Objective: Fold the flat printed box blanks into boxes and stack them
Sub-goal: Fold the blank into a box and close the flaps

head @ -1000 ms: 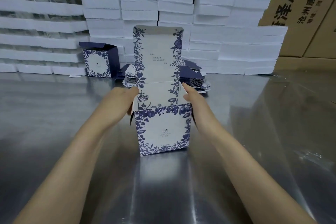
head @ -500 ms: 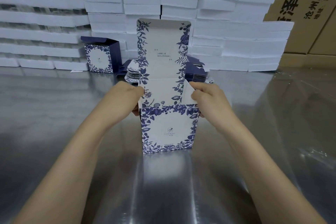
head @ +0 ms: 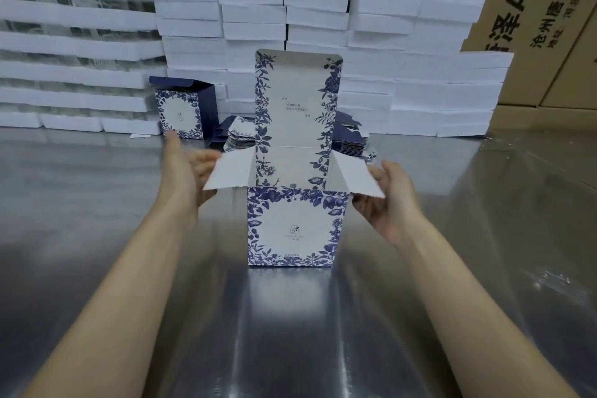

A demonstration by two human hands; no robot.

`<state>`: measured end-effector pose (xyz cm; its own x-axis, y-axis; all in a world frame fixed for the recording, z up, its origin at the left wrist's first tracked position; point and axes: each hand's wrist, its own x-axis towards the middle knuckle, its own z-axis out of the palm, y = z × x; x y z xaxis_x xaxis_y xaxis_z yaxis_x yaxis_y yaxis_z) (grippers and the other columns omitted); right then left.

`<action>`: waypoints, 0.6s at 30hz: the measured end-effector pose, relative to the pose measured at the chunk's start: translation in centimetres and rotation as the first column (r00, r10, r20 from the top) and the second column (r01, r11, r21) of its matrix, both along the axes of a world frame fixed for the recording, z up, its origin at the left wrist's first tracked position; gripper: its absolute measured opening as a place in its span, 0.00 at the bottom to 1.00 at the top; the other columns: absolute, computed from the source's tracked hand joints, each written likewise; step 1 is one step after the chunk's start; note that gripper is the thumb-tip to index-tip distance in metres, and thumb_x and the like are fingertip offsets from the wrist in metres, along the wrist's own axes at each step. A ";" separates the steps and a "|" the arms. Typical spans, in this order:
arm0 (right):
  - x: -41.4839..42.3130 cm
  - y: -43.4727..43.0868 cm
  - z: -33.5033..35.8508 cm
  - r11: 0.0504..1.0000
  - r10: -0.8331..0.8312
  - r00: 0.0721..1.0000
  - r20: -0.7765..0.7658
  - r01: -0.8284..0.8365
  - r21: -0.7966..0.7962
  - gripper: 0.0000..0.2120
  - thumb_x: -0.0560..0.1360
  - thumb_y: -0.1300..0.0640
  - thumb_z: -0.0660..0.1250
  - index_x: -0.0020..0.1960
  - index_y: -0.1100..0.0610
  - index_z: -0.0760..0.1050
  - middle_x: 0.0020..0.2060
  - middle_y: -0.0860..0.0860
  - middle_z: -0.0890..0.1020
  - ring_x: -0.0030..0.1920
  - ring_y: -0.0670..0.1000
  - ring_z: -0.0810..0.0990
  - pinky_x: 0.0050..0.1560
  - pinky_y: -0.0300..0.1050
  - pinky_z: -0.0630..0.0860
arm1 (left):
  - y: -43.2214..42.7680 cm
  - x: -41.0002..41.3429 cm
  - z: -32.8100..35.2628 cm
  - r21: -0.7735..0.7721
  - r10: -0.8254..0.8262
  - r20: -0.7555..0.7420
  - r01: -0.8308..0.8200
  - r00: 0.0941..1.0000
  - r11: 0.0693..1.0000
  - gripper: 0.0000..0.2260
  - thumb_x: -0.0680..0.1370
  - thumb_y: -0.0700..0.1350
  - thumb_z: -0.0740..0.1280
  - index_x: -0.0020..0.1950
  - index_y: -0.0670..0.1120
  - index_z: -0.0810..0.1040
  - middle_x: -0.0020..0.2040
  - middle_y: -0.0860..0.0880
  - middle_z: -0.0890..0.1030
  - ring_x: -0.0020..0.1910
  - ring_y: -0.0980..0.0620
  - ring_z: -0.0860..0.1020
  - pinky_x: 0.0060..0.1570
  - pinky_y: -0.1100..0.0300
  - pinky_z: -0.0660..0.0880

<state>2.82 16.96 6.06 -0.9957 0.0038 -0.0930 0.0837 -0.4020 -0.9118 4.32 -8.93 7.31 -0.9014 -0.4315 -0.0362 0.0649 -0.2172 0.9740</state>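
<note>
- The box [head: 290, 226] stands upright near the middle of the table [head: 97, 203], its blue-flowered front facing the near edge and its top open.
- Its lid [head: 298, 97] rises straight up from the back wall.
- The left flap [head: 227, 171] and the right flap [head: 357, 178] splay outward, plain white.
- The left hand [head: 184, 178] is beside the box, palm turned toward it and fingers straight and apart. The left flap lies across its fingers; I cannot tell if they touch.
- The right hand [head: 387, 200] is palm-up just under the right flap, with its fingers relaxed and gripping nothing. Contact with the flap is unclear.
- A second box [head: 181, 113], folded with its lid open, stands near the far edge, left of the middle.
- Blanks [head: 350, 139] lie piled by the far edge, behind the first box.
- White slabs [head: 252, 10] are stacked high along the far edge, with cartons [head: 533, 10] behind them.
</note>
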 end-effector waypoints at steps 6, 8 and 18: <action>0.3 -1.3 0.8 0.996 0.067 0.888 -0.455 -0.032 0.086 0.23 0.84 0.48 0.46 0.63 0.54 0.77 0.59 0.51 0.81 0.59 0.49 0.79 0.56 0.46 0.75 | 2.7 0.7 0.4 0.013 -0.217 -0.426 0.246 0.878 0.969 0.21 0.83 0.58 0.47 0.59 0.51 0.76 0.53 0.54 0.83 0.53 0.55 0.80 0.56 0.59 0.74; 0.5 -1.9 0.8 0.961 0.137 0.849 -0.510 0.012 0.277 0.22 0.81 0.46 0.52 0.70 0.51 0.70 0.69 0.48 0.73 0.71 0.49 0.69 0.72 0.56 0.63 | 3.7 0.9 -0.1 -0.145 -0.321 -0.428 0.286 0.845 0.947 0.20 0.83 0.58 0.49 0.66 0.54 0.73 0.66 0.54 0.77 0.67 0.56 0.74 0.71 0.55 0.65; 0.4 -3.1 0.1 0.971 0.037 0.925 -0.379 0.057 0.234 0.27 0.73 0.71 0.63 0.66 0.48 0.68 0.65 0.49 0.72 0.63 0.43 0.75 0.63 0.46 0.73 | 5.4 0.9 -0.6 -0.577 -0.433 -0.273 0.214 0.859 0.788 0.21 0.69 0.39 0.53 0.55 0.46 0.81 0.57 0.53 0.78 0.61 0.60 0.70 0.54 0.76 0.65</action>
